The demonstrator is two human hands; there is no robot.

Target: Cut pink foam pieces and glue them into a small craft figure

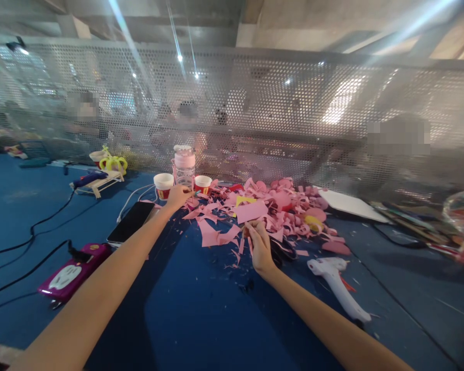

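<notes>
Fingers pinched together, holding what I cannot tell — left hand (177, 197) near a paper cup (203, 182), right hand (262, 247) just below a pink paper rectangle (252, 211) atop scraps (282, 200) — probably light, easily creased, best held by an edge.

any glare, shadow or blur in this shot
Head view: light streaks flare across the top; also in the head view, a dark shadow lies on the blue table, the perforated screen looks hazy, pixelated patches cover parts of it, and the pink paper scraps read fairly clearly.
</notes>
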